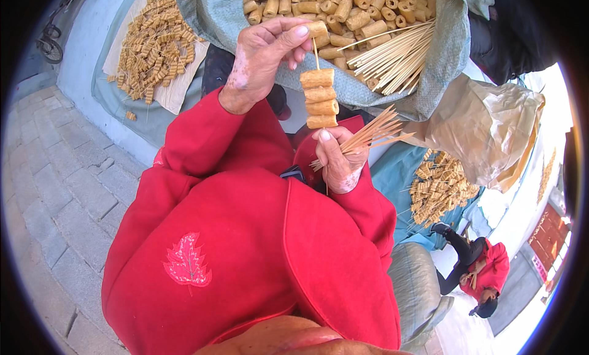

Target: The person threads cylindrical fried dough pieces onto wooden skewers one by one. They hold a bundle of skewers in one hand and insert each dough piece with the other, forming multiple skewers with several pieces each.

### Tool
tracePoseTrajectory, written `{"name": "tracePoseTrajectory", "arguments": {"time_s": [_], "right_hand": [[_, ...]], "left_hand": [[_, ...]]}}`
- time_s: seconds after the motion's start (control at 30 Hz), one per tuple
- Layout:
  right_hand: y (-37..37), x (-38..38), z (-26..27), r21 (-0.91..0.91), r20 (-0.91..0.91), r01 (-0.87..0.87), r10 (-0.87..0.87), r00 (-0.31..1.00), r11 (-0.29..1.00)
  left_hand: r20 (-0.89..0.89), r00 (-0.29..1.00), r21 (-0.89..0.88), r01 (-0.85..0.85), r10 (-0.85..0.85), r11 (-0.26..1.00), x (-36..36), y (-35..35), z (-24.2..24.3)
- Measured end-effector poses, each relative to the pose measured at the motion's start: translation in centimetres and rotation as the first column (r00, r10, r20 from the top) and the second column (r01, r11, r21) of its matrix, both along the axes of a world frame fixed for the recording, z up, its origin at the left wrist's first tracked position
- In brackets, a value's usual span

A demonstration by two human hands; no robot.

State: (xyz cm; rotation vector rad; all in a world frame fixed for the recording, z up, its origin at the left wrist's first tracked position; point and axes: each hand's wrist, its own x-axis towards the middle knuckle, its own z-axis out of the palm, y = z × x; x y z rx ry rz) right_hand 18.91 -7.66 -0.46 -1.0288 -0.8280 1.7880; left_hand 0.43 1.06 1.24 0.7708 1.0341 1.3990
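Observation:
Between the thumb and fingers of my left hand (276, 47) is a short, hollow golden-brown food roll (316, 29), at the upper tip of a thin bamboo skewer (316, 54). Further down that skewer sit several threaded rolls (321, 99), stacked crosswise. My right hand (340, 159) grips the skewer's lower part just beneath them. The same hand also clasps a bundle of bamboo skewers (375, 129), fanned out to the right. Beyond both hands, an open woven sack (340, 86) is full of loose rolls (363, 19). Many loose skewers (395, 58) lie on top of these.
Filled skewers are heaped at left (154, 51) and at right (441, 187), on sheeting. A crumpled brown plastic bag (487, 125) adjoins the sack. A stuffed woven sack (412, 286) stands at lower right, near a seated person (487, 267). Paving (78, 180) covers the left.

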Motion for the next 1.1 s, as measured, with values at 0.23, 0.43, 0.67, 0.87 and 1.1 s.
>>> {"name": "tracePoseTrajectory", "arguments": {"time_s": [0.23,0.43,0.67,0.87,1.1], "right_hand": [[-0.2,0.1,-0.2,-0.008,0.031,-0.004,0.004,1.000,1.000],[-0.2,0.1,-0.3,-0.022,0.048,0.006,-0.005,0.999,1.000],[-0.1,0.1,-0.1,-0.027,0.026,0.019,-0.018,0.999,0.999],[-0.3,0.1,-0.6,-0.031,0.024,0.047,-0.046,0.999,0.998],[0.1,0.7,-0.5,-0.058,-0.026,0.015,-0.016,1.000,0.998]], "left_hand": [[-0.180,0.984,0.068,0.024,-0.011,0.997,0.1,-0.1,-0.1],[-0.209,0.969,0.071,0.151,-0.134,0.986,-0.9,0.1,-0.2],[-0.203,0.965,-0.125,0.141,-0.164,0.982,-0.7,0.3,0.0],[-0.218,0.958,-0.057,0.180,-0.188,0.982,1.2,-0.8,-0.5],[-0.343,0.925,0.012,0.176,-0.161,0.984,1.2,-1.2,-0.7]]}}
